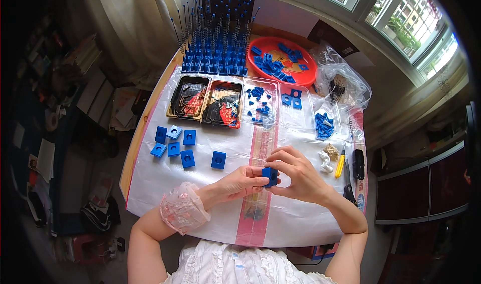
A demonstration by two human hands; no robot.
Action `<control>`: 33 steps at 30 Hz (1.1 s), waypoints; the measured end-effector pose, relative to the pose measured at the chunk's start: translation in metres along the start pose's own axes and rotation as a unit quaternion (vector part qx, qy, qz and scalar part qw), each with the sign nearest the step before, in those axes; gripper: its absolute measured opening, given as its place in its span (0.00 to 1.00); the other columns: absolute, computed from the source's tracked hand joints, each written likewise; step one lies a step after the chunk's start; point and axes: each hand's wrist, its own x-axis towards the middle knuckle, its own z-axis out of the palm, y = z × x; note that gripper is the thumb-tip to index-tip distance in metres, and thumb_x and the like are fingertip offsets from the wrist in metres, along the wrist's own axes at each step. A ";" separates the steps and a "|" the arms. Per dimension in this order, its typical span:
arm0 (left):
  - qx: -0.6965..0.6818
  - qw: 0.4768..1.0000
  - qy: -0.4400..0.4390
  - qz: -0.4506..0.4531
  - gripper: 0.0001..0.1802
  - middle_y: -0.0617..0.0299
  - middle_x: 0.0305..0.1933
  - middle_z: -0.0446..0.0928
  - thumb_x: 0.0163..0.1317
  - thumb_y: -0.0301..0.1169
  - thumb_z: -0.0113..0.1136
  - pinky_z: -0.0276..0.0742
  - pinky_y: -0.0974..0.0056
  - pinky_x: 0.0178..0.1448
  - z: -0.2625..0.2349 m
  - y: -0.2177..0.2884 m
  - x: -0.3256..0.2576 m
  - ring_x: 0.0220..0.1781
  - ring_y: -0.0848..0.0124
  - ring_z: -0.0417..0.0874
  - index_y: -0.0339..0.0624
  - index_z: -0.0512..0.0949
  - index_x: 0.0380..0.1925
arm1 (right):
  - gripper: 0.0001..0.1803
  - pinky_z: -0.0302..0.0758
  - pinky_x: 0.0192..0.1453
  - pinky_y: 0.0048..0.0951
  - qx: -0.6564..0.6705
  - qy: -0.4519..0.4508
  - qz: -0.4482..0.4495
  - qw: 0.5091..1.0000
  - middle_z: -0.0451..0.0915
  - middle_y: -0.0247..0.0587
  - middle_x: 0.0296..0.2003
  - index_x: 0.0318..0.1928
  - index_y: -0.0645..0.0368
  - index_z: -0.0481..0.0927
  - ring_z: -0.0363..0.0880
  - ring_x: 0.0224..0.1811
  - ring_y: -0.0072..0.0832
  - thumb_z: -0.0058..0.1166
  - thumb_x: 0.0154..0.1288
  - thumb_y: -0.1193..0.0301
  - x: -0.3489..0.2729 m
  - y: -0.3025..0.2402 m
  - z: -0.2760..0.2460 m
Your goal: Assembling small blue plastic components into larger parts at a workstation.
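Note:
A small blue plastic block with a round hole (270, 176) is held over the middle of the table, near my body. My left hand (245, 181) pinches it from the left between thumb and fingers. From the right, my right hand (299, 175) curls round the same block, its fingers over the top and its thumb low on the near side. Whether a smaller part sits between the right fingertips is hidden. Left of my hands, one similar blue block (218, 159) lies alone, and several more blocks (173, 149) are grouped farther left.
Rows of blue bases with springs and rods (215, 48) stand at the back. Black trays (202, 118), clear trays (278, 99) and a red tray (312, 75) hold small parts. At right lie a yellow-handled screwdriver (340, 166), scissors (348, 190) and a plastic bag (353, 78).

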 end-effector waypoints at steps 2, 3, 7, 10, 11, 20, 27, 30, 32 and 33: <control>-0.005 1.000 -0.001 -0.005 0.24 0.50 0.57 0.79 0.64 0.33 0.67 0.76 0.61 0.67 0.000 0.000 -0.002 0.59 0.65 0.81 0.33 0.75 0.57 | 0.24 0.71 0.62 0.41 0.010 -0.002 -0.006 1.000 0.78 0.38 0.48 0.47 0.57 0.81 0.73 0.57 0.39 0.71 0.46 0.69 0.001 -0.001 -0.001; -0.008 1.000 -0.002 -0.006 0.24 0.50 0.57 0.79 0.64 0.33 0.67 0.76 0.61 0.67 0.000 -0.001 -0.002 0.59 0.65 0.81 0.33 0.75 0.57 | 0.24 0.71 0.62 0.41 0.010 -0.005 -0.014 1.000 0.78 0.38 0.48 0.47 0.57 0.81 0.73 0.57 0.39 0.71 0.46 0.68 0.002 0.000 -0.001; 0.002 1.000 -0.003 -0.007 0.23 0.49 0.57 0.79 0.65 0.33 0.67 0.76 0.62 0.66 -0.002 -0.003 -0.001 0.59 0.66 0.81 0.33 0.75 0.56 | 0.25 0.71 0.62 0.42 -0.002 -0.005 -0.025 1.000 0.78 0.38 0.49 0.47 0.57 0.80 0.73 0.58 0.39 0.72 0.46 0.68 0.001 0.000 -0.001; 0.006 1.000 0.013 -0.013 0.23 0.49 0.57 0.79 0.66 0.33 0.66 0.76 0.61 0.67 0.000 -0.001 0.000 0.59 0.66 0.81 0.32 0.75 0.56 | 0.25 0.71 0.62 0.41 -0.016 0.008 -0.019 1.000 0.78 0.38 0.48 0.47 0.57 0.80 0.73 0.58 0.39 0.72 0.45 0.69 -0.001 0.000 0.002; 0.005 1.000 0.012 -0.011 0.23 0.49 0.57 0.79 0.66 0.33 0.66 0.76 0.61 0.67 -0.001 -0.002 0.000 0.59 0.66 0.81 0.32 0.75 0.56 | 0.25 0.71 0.62 0.41 -0.020 0.012 -0.018 1.000 0.78 0.38 0.48 0.47 0.57 0.80 0.73 0.58 0.39 0.72 0.45 0.69 -0.001 0.000 0.003; -0.017 1.000 0.004 -0.022 0.24 0.52 0.56 0.79 0.65 0.34 0.67 0.76 0.62 0.66 -0.004 -0.005 0.001 0.60 0.66 0.80 0.33 0.75 0.57 | 0.21 0.73 0.61 0.39 0.037 0.024 -0.006 0.999 0.79 0.37 0.45 0.41 0.57 0.83 0.74 0.57 0.38 0.72 0.41 0.70 0.000 0.006 0.009; 0.048 0.999 0.015 -0.009 0.20 0.63 0.47 0.81 0.65 0.35 0.67 0.71 0.78 0.41 0.008 0.001 -0.004 0.39 0.82 0.75 0.37 0.80 0.53 | 0.24 0.75 0.60 0.41 0.112 0.067 -0.007 0.991 0.79 0.37 0.47 0.44 0.56 0.84 0.75 0.58 0.39 0.71 0.40 0.73 -0.004 0.021 0.021; 0.071 0.997 0.030 -0.023 0.19 0.66 0.41 0.80 0.65 0.36 0.67 0.70 0.78 0.40 0.005 0.003 -0.006 0.36 0.83 0.74 0.37 0.81 0.53 | 0.25 0.75 0.60 0.40 0.125 0.079 0.002 0.989 0.79 0.38 0.47 0.46 0.56 0.84 0.74 0.57 0.39 0.71 0.40 0.73 -0.006 0.025 0.029; 0.080 0.996 0.038 -0.022 0.19 0.68 0.37 0.80 0.65 0.36 0.67 0.70 0.77 0.39 0.004 0.003 -0.007 0.35 0.83 0.74 0.37 0.82 0.52 | 0.26 0.75 0.60 0.39 0.126 0.084 0.008 0.988 0.78 0.38 0.48 0.47 0.57 0.84 0.74 0.57 0.38 0.71 0.40 0.73 -0.007 0.026 0.033; 0.082 0.996 0.043 -0.015 0.19 0.68 0.36 0.79 0.65 0.37 0.67 0.70 0.77 0.38 0.006 0.002 -0.007 0.35 0.83 0.74 0.37 0.82 0.52 | 0.27 0.75 0.60 0.39 0.127 0.083 0.012 0.988 0.78 0.38 0.48 0.47 0.57 0.84 0.73 0.57 0.38 0.71 0.40 0.73 -0.007 0.026 0.034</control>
